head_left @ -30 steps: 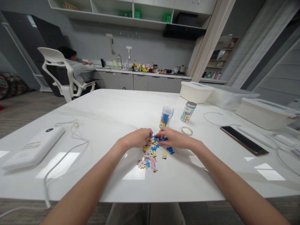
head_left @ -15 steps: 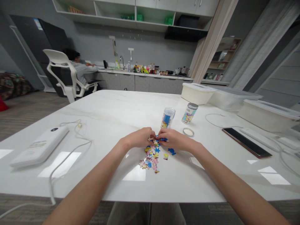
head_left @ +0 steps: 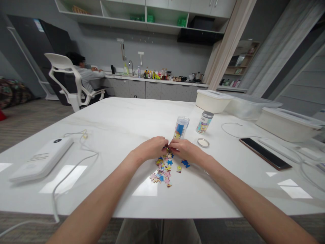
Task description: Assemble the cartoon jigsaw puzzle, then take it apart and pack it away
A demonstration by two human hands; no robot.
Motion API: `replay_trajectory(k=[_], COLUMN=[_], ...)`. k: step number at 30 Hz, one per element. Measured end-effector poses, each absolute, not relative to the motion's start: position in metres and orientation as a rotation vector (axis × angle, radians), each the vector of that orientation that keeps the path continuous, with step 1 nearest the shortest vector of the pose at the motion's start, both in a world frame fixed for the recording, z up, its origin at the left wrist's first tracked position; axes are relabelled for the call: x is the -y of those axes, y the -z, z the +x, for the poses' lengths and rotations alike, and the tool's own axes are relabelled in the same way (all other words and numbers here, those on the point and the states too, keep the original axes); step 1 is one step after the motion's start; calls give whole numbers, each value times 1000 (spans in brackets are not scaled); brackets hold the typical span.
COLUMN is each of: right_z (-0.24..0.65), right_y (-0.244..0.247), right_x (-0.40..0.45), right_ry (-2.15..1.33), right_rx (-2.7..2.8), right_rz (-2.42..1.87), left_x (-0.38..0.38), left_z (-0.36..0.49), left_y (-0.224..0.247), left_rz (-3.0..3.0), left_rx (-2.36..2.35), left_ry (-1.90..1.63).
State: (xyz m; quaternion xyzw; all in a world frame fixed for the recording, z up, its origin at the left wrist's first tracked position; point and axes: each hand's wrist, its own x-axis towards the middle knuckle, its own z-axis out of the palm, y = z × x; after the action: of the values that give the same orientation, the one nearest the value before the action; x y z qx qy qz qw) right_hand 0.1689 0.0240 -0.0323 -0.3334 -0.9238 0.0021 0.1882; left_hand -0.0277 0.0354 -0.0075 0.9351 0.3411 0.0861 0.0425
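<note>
My left hand (head_left: 150,148) and my right hand (head_left: 186,150) meet above a loose pile of small colourful jigsaw pieces (head_left: 162,168) on the white table (head_left: 106,115). Their fingertips pinch together around a small jigsaw piece (head_left: 167,146), mostly hidden by the fingers. A blue jigsaw piece (head_left: 185,163) and a small yellow one (head_left: 179,168) lie just right of the pile. Beyond my right hand stand a clear plastic jar (head_left: 181,127) with a printed label and a cartoon-printed can (head_left: 204,122) with a metal lid. A thin round lid (head_left: 203,142) lies near them.
A white power bank (head_left: 42,159) with a white cable (head_left: 76,159) lies at the left. A black phone (head_left: 265,153), a cable and white plastic storage boxes (head_left: 288,124) sit at the right. A person (head_left: 86,76) sits in a white chair (head_left: 67,79) beyond the table.
My hands have come closer together over the pile, and the blue pieces between them no longer show. The view has shifted slightly.
</note>
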Motion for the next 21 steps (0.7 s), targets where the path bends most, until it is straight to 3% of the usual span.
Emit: replay_trajectory(k=[11,17,21], right_z=[173,188,196], right_y=[29,-31,-72], right_x=[-25,-28,-51], right_ry=[-274,-103,74], right_rx=[2376,1871,1976], right_rz=[-1009,-1068,-1260], left_x=[-45,-44,-39], left_z=[-27,-32,-30], left_y=[17,9,6], left_rz=[2907,2839,2864], left_rx=[-1024,-1037,-1075], left_ry=[-323,-402,-347])
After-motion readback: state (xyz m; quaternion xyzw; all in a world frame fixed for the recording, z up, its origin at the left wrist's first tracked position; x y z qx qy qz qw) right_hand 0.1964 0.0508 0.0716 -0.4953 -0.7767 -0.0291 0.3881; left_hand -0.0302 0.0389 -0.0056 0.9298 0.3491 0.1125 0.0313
